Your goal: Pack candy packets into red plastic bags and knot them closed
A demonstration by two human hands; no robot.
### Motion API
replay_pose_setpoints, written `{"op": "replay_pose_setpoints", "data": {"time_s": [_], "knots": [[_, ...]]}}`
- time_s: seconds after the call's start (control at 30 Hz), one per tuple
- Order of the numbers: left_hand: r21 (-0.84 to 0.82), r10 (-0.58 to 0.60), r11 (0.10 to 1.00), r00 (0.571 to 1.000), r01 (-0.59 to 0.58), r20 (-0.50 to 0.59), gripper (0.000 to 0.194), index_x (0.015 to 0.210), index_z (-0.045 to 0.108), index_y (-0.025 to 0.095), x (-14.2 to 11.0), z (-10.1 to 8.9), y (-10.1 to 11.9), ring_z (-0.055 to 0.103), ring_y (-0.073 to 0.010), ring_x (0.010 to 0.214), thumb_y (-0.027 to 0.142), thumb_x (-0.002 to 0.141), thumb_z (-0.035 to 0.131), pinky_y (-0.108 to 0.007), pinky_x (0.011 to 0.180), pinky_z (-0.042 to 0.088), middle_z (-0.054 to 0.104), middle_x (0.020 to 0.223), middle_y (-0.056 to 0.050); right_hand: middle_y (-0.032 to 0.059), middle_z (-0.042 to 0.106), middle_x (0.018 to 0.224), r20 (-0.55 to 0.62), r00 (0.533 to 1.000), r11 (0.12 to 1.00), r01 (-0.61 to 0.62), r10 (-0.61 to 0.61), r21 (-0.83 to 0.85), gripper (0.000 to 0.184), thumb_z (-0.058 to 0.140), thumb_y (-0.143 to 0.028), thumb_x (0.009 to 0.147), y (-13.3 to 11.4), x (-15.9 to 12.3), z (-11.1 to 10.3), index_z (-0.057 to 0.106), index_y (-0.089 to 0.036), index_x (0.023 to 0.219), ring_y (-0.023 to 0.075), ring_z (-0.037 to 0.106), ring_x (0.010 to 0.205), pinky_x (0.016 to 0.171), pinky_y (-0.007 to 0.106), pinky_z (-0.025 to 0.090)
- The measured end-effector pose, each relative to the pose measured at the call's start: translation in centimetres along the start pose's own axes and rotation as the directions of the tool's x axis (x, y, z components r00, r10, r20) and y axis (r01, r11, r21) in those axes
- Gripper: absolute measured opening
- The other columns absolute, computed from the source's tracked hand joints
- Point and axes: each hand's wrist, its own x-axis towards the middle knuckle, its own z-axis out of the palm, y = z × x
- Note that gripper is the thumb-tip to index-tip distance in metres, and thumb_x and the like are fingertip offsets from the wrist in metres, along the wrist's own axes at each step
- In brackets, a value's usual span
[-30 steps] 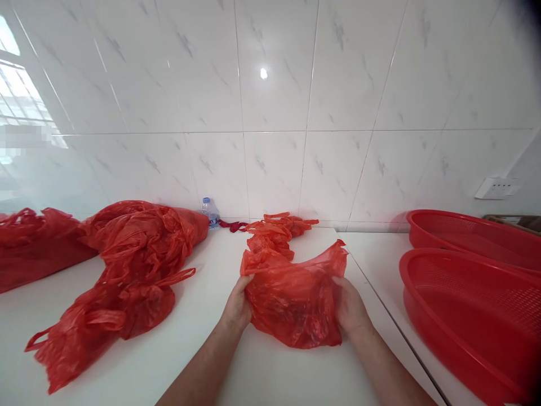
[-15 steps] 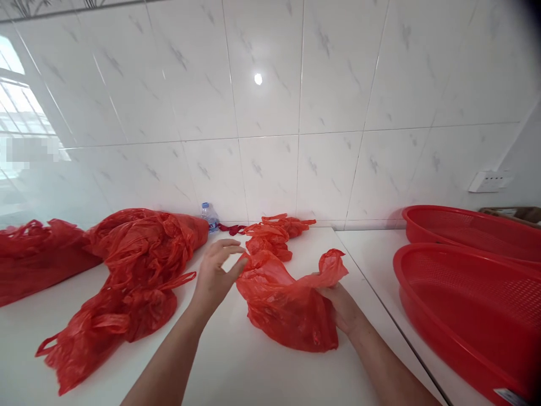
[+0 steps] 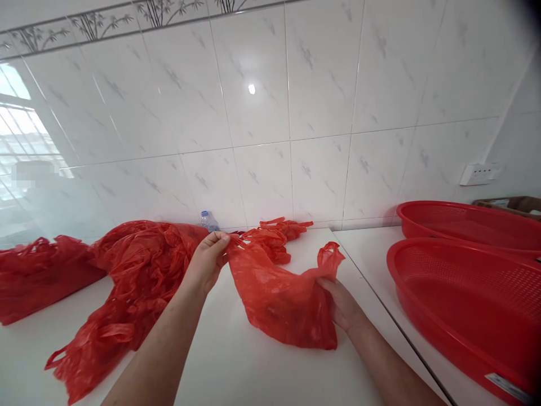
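Note:
A thin red plastic bag (image 3: 279, 299) is stretched between my two hands above the white table. My left hand (image 3: 210, 256) pinches its upper left corner between thumb and fingers. On the other side, my right hand (image 3: 341, 301) grips the bag near its right edge, with one handle loop sticking up above the fingers. Part of the right fingers is hidden behind the plastic. Behind it lies a small heap of crumpled red bags (image 3: 270, 242). To the left of my left forearm is a larger pile of red plastic bags (image 3: 143, 265).
Two red plastic baskets (image 3: 426, 316) with perforated walls stand at the right, one behind the other. A clear bottle (image 3: 207, 220) with a blue cap is by the tiled wall. Another red bundle (image 3: 46, 276) lies far left. A seam (image 3: 380, 313) divides the tabletops.
My left hand has closed on the bag's left corner and pulled it left and up, spreading the plastic. My right hand keeps its grip. The view has tilted slightly.

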Motion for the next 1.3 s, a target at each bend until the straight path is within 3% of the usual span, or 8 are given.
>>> {"op": "replay_pose_setpoints", "data": {"time_s": [0.23, 0.37, 0.63, 0.7, 0.87, 1.03, 1.2, 1.3], "knots": [[-0.173, 0.051, 0.985, 0.992, -0.031, 0.112, 0.067, 0.124, 0.05, 0.028, -1.7, -4.1, -3.5, 0.037, -0.0262, 0.13, 0.058, 0.067, 0.066, -0.039, 0.099, 0.04, 0.043, 0.14, -0.009, 0.005, 0.07, 0.094, -0.011, 1.0, 0.994, 0.014, -0.013, 0.108, 0.02, 0.07, -0.025, 0.072, 0.0, 0.4, -0.4, 0.066, -0.018, 0.091, 0.0228, 0.065, 0.09, 0.085, 0.038, 0.049], [-0.08, -0.218, 0.968, 0.956, 0.237, 0.195, 0.075, 0.127, 0.05, 0.026, -4.0, -6.2, -8.0, 0.027, -0.0322, 0.136, 0.052, 0.061, 0.074, -0.049, 0.105, 0.029, 0.043, 0.139, -0.017, 0.0068, 0.07, 0.098, -0.025, 1.0, 0.992, -0.001, 0.005, 0.126, 0.023, 0.069, -0.027, 0.073, 0.3, 0.6, -0.5, 0.064, -0.018, 0.093, 0.0233, 0.065, 0.093, 0.085, 0.038, 0.05], [-0.091, -0.381, 0.877, 0.798, 0.472, 0.467, 0.052, 0.111, 0.063, 0.019, -5.5, 1.1, -9.0, 0.055, -0.0354, 0.112, 0.026, 0.062, 0.079, -0.047, 0.094, 0.044, 0.066, 0.11, -0.015, 0.0056, 0.069, 0.1, -0.008, 1.0, 0.994, -0.021, 0.022, 0.109, 0.02, 0.067, -0.026, 0.074, 0.8, 0.3, -0.1, 0.064, -0.02, 0.093, 0.0224, 0.064, 0.095, 0.085, 0.037, 0.05], [-0.074, -0.42, 0.863, 0.792, 0.499, 0.443, 0.042, 0.105, 0.065, 0.016, -4.9, 2.7, -9.3, 0.061, -0.0336, 0.103, 0.022, 0.065, 0.076, -0.046, 0.09, 0.046, 0.068, 0.103, -0.015, 0.0048, 0.068, 0.104, -0.011, 1.0, 0.995, 0.001, 0.0, 0.101, 0.024, 0.067, -0.028, 0.074, 0.5, 0.0, 0.0, 0.063, -0.022, 0.097, 0.0228, 0.063, 0.097, 0.085, 0.038, 0.049], [-0.232, -0.428, 0.863, 0.893, 0.449, 0.138, 0.032, 0.091, 0.065, 0.012, -3.2, 4.6, -11.6, 0.067, -0.0276, 0.085, 0.021, 0.062, 0.077, -0.04, 0.08, 0.051, 0.071, 0.086, -0.012, 0.0094, 0.067, 0.104, 0.11, 0.99, 0.995, 0.094, -0.092, -0.013, 0.05, 0.073, -0.047, 0.066, -0.7, -1.2, 1.8, 0.06, -0.022, 0.107, 0.0279, 0.062, 0.098, 0.082, 0.041, 0.05], [-0.339, -0.323, 0.887, 0.946, 0.314, 0.034, 0.029, 0.086, 0.063, 0.014, -3.5, 5.9, -13.6, 0.068, -0.0233, 0.08, 0.012, 0.059, 0.073, -0.033, 0.074, 0.052, 0.071, 0.079, -0.006, 0.0056, 0.066, 0.106, 0.012, 0.965, 0.942, 0.259, -0.263, -0.211, 0.07, 0.084, -0.03, 0.053, 0.3, -0.8, 4.0, 0.055, -0.027, 0.116, 0.0257, 0.063, 0.095, 0.079, 0.037, 0.051], [-0.378, -0.361, 0.852, 0.929, 0.362, 0.076, 0.018, 0.077, 0.063, 0.013, -4.4, 5.7, -14.7, 0.067, -0.0214, 0.07, 0.008, 0.06, 0.066, -0.03, 0.068, 0.052, 0.069, 0.07, -0.004, 0.003, 0.069, 0.073, -0.229, 0.935, 0.895, 0.157, -0.271, -0.417, 0.029, 0.078, -0.031, 0.061, 2.2, 1.3, 3.5, 0.065, -0.019, 0.085, 0.0212, 0.063, 0.068, 0.062, 0.032, 0.05], [-0.473, -0.404, 0.806, 0.915, 0.356, -0.001, 0.019, 0.078, 0.062, 0.014, -3.8, 4.0, -14.8, 0.067, -0.0199, 0.07, 0.007, 0.06, 0.063, -0.03, 0.069, 0.053, 0.069, 0.072, -0.004, 0.003, 0.069, 0.071, -0.285, 0.946, 0.97, 0.094, -0.158, -0.226, 0.021, 0.073, -0.032, 0.066, 1.6, 2.8, 3.1, 0.063, -0.018, 0.077, 0.0214, 0.064, 0.067, 0.063, 0.033, 0.05]]}}
